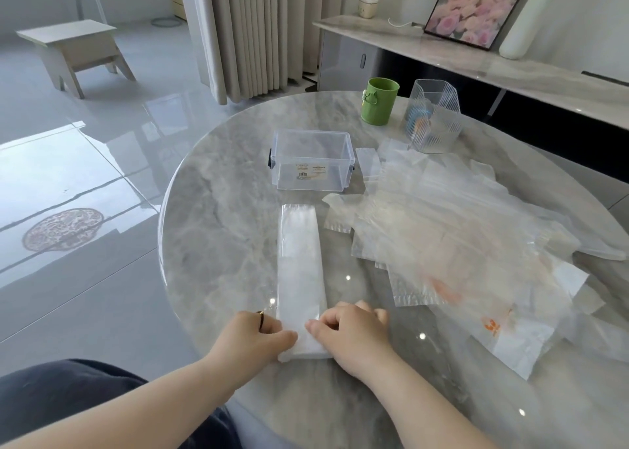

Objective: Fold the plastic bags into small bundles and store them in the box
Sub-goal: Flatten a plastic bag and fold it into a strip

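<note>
**Both hands on the near end of the folded strip**

Your left hand [262,333] and right hand [350,336] meet at the near end of the folded bag strip [299,261], a long, narrow band of translucent white plastic lying flat on the marble table [221,193]. Each hand has its fingers curled and its thumb laid on top, pinching the last stretch of the strip from its own side. The 2 thumbs come close to each other over the middle. (A dark ring [261,320] sits on a finger of your left hand.)

The strip runs straight away from you, and its far end stops just short of the clear storage box [311,162], on the side of the box nearest you. The box stands upright with its top open and a label on its front wall.

To the right of the box, and reaching back toward you, lies the pile of loose plastic bags [442,237], spread flat and overlapping, some with orange print. Behind the box and to its right stands 1 green cup [379,101]. Further right is a ribbed clear holder [434,121], its base at the far edge of the pile.
</note>
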A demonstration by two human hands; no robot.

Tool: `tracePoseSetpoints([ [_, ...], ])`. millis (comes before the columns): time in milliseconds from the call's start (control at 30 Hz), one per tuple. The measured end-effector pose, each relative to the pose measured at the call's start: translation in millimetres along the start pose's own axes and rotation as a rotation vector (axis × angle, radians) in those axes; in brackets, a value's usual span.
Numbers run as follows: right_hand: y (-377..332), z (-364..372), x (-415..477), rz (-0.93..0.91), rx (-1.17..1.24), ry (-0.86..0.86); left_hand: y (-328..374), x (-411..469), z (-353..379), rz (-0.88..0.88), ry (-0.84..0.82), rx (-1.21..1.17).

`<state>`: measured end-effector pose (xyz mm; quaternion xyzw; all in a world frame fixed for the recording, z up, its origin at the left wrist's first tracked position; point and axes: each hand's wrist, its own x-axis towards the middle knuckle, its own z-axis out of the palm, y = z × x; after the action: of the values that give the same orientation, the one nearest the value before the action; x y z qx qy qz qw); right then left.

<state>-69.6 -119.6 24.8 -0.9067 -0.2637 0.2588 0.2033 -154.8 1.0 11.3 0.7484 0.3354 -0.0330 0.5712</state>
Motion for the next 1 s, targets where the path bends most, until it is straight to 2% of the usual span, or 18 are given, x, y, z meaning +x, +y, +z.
tracePoseSetpoints([
  [200,3.9,9.1,-5.2,0.012,-0.103,0.115,6.7,-15.0,1.6,0.223,0.127,0.377],
  [300,4.6,12.3,-4.9,-0.010,-0.146,0.148,-0.7,-11.6,-5.7,0.645,0.218,0.753],
  [367,4.1,12.0,-4.6,-0.019,-0.166,0.171,-6.7,-14.2,-7.6,0.871,0.139,0.858],
  [433,5.8,12.1,-2.9,-0.025,-0.156,0.186,-13.7,-15.5,-5.9,0.988,0.047,0.951],
  [500,7.6,13.7,-1.0,-0.023,-0.158,0.190,-16.6,-16.3,-3.3,1.000,0.006,1.033],
  [667,9.6,13.5,-0.2,-0.067,-0.139,0.228,-23.6,-3.0,3.5,0.960,0.041,1.058],
  [733,13.6,14.8,1.4,-0.167,-0.017,0.328,-26.2,0.4,4.6,0.958,0.053,1.049],
  [800,21.4,16.9,5.8,-0.329,0.003,0.490,-26.2,0.9,4.8,0.949,0.060,1.036],
  [867,32.6,14.9,8.0,-0.504,-0.132,0.516,-25.0,0.5,4.4,0.958,0.078,1.024],
  [1000,42.3,6.7,6.7,-0.634,-0.505,0.338,-19.4,-0.5,5.5,0.966,0.123,0.960],
])
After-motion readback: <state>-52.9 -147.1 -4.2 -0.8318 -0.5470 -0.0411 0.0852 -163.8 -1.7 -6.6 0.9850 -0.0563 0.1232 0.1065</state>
